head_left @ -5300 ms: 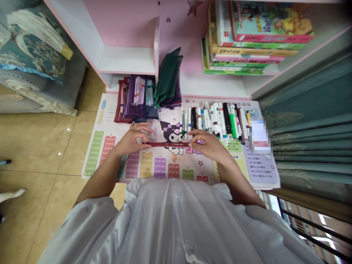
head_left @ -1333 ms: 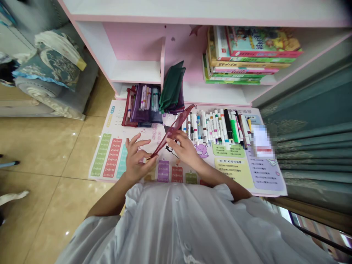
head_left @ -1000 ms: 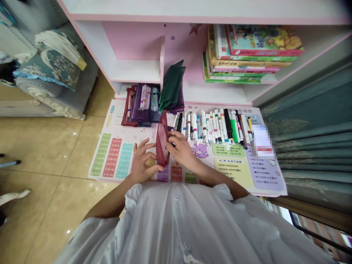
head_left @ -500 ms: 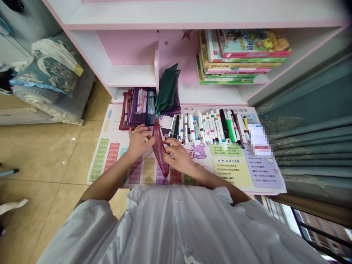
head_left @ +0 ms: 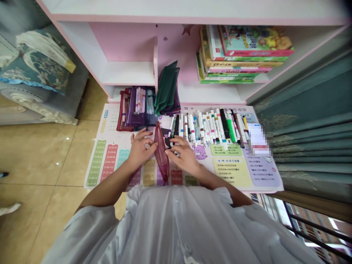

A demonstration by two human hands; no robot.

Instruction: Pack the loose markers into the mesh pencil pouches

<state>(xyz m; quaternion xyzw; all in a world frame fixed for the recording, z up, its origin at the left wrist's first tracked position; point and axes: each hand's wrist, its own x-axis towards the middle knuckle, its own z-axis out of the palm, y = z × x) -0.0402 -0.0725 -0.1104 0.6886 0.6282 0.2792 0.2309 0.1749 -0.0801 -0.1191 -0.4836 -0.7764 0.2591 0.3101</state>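
Note:
A dark red mesh zip pouch [head_left: 161,152] stands on its narrow side on the desk mat, long and slim, between my hands. My left hand [head_left: 142,146] pinches its left edge with the thumb and forefinger, the other fingers raised. On the opposite edge my right hand [head_left: 182,153] grips with thumb and fingertips. The pouch bulges slightly at the middle; its inside is hidden. Just beyond my right hand lies a row of marker pens [head_left: 205,126], mostly white, with black and green ones among them.
Dark green mesh pouches [head_left: 166,88] lean at the shelf divider. Left of them are a purple pouch of pens [head_left: 134,113] and a red pouch [head_left: 121,121]. Books [head_left: 242,64] are stacked on the shelf. A phone [head_left: 258,139] lies at the mat's right side.
The pouch's sides have spread a little wider apart. My right hand has shifted slightly, its fingers still at the right edge. The camera view has moved a little.

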